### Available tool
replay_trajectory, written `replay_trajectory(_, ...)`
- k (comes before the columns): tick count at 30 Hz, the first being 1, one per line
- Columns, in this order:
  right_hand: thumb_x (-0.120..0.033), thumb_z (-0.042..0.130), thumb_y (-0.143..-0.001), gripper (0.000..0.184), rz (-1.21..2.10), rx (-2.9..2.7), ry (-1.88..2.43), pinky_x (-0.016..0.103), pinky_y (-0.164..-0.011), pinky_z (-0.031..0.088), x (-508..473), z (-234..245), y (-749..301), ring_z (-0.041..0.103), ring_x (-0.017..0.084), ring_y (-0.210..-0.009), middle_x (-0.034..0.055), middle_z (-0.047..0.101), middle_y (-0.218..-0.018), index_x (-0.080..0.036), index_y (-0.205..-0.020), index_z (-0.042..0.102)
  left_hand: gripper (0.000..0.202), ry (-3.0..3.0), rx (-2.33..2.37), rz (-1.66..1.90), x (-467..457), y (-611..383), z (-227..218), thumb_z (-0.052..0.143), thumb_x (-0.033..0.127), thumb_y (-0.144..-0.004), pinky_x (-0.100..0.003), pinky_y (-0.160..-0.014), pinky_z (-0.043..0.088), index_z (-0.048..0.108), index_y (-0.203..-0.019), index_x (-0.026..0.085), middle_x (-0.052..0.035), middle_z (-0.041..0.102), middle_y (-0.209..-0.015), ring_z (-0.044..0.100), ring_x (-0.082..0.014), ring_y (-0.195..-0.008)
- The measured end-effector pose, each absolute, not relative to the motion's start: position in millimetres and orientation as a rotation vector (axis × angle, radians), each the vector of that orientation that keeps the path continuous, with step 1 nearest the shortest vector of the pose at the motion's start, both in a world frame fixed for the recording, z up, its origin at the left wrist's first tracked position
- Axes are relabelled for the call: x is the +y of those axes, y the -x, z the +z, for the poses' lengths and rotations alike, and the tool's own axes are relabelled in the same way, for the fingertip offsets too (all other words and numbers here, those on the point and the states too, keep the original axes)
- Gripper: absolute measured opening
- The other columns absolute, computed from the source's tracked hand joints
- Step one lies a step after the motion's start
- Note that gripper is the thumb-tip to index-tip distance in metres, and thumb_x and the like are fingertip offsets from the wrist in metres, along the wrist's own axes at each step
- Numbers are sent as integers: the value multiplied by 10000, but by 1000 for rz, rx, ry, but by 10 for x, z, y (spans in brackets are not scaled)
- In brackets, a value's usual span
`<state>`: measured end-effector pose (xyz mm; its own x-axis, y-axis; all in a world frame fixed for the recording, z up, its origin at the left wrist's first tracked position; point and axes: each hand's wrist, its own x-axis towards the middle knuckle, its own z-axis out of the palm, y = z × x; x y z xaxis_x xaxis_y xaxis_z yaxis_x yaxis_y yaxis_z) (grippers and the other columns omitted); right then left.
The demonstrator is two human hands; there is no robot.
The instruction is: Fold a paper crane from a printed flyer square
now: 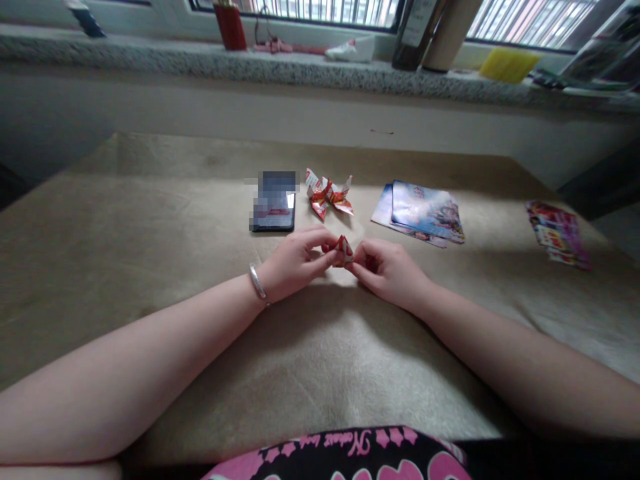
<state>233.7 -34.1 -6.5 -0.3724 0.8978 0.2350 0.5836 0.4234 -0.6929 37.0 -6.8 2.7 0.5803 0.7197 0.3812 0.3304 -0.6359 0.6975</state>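
Observation:
A small folded piece of red and white paper (343, 247) is pinched between my two hands, just above the table. My left hand (303, 260), with a silver bangle at the wrist, grips its left side between thumb and fingers. On the right side, my right hand (387, 270) holds its lower edge with thumb and forefinger, the other fingers curled in. Fingertips cover part of the paper. Right behind the hands lies a folded red and white paper shape (329, 195) with several pointed tips. A dark phone (275, 202) rests flat to its left.
Two or more overlapping blue and pink printed sheets (427, 210) lie right of the paper shape. Farther right are pink and red printed papers (557, 233). The tan-covered table (190, 373) meets a wall under a granite sill (165, 63), which holds a red container (231, 27) and a yellow sponge-like block (509, 65).

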Motion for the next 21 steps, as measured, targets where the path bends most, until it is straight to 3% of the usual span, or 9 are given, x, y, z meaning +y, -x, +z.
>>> replay_trajectory(4,-220,612,-759,135,741,-2148,1203,219,-505,304,-352,-60,-2336,406,75,-516,-49,485,-582,-190,-681,507,110,-2219,822,863,-85,-368,38,576,221,-845,-211,-671,455,644,-801,146,-29,616,-799,572,-115,-756)
replay_trajectory(8,-234,561,-815,49,789,-2068,1115,230,-544,376,-359,-22,-2364,473,97,-590,-16,541,-670,-186,-806,568,138,-2276,822,772,-104,-376,64,579,231,-848,-228,-681,440,648,-762,148,-24,600,-760,551,-120,-740)
replay_trajectory(21,-288,620,-804,152,1021,-1773,945,255,-612,464,-337,-61,-2367,550,105,-671,10,591,-813,-206,-905,539,165,-2180,761,629,-68,-391,15,554,275,-855,-230,-713,448,670,-838,160,-26,613,-819,565,-121,-777)
